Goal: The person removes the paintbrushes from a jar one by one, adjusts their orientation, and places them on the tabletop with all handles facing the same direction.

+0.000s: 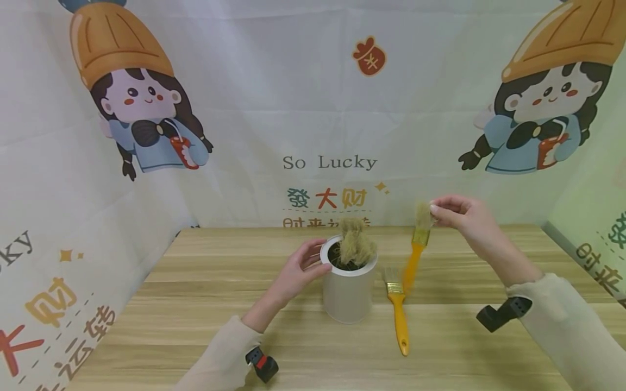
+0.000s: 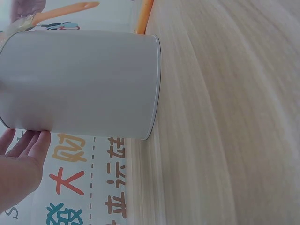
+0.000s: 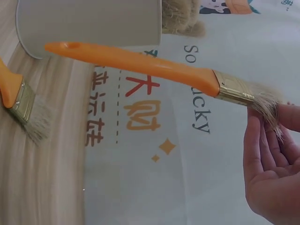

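Note:
A paintbrush (image 3: 150,68) with an orange handle hangs bristles-up in the air, its bristles pinched by my right hand (image 1: 462,217). Around the rim side of a light grey cylindrical container (image 1: 348,296) my left hand (image 1: 300,266) spreads its fingers and thumb, holding it upright on the table. Out of the container's top stick tan, bristly tufts (image 1: 356,244); what lies below them is hidden. A second orange-handled paintbrush (image 1: 398,315) lies on the table just right of the container, bristles pointing away.
The wood-grain table (image 1: 195,304) ends at a printed cloth backdrop (image 1: 244,119), which also rises along both sides. Black wrist cameras (image 1: 504,314) are strapped over both sleeves.

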Available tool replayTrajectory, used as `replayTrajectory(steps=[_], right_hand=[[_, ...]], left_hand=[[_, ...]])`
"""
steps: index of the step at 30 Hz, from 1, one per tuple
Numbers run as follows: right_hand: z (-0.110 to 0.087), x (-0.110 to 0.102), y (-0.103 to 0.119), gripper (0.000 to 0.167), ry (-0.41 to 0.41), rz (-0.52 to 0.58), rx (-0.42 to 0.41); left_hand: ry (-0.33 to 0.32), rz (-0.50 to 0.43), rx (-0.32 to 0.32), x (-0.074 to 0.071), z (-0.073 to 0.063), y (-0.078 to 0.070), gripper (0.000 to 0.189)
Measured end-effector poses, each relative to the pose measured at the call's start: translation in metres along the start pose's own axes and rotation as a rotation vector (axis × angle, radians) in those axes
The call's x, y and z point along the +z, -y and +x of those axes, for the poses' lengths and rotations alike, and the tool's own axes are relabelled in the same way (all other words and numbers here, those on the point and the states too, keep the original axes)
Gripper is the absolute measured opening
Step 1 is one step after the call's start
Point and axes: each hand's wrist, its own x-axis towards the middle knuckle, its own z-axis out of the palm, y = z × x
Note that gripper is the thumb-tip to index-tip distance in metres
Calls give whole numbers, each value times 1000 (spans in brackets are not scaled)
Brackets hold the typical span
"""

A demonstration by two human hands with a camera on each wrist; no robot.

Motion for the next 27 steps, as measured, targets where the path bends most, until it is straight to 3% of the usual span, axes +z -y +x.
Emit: replayTrajectory(steps=[5,15,27], right_hand=[[0,-4,-11,12,82,-19,92],[-1,-8,-35,8,177,30,223],[-3,-9,-66,5,167,125,315]], left_hand=[[4,1,3,0,0,-2,55],[1,6,-7,0,0,-2,55],[11,7,-10,0,0,-2,55]])
